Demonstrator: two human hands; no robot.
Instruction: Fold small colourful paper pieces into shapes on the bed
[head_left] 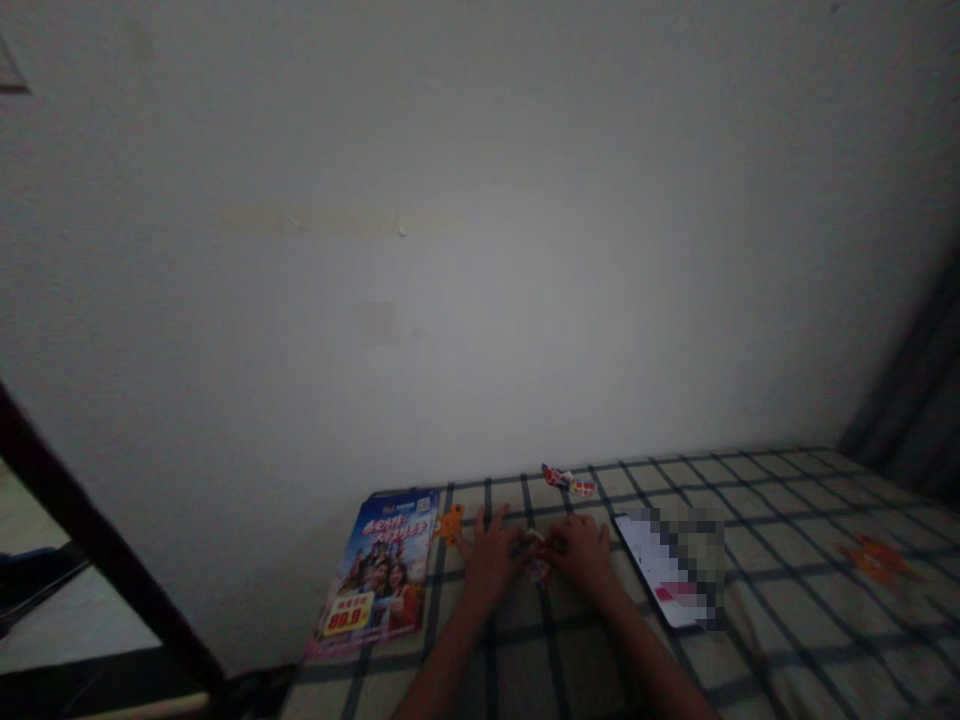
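Observation:
My left hand (491, 556) and my right hand (582, 553) rest close together on a checked cloth (780, 590). Both pinch a small piece of printed paper (537, 566) held between them, red and white in colour. The fingers of both hands curl in toward that piece. Another small folded scrap of printed paper (570, 481) lies farther back near the wall. A small orange shape (450, 523) sits just left of my left hand.
A colourful flyer (379, 585) lies at the left edge of the cloth. A phone (667, 570) lies right of my right hand. A white wall (480, 250) rises behind. A dark bar (97, 545) slants at the left.

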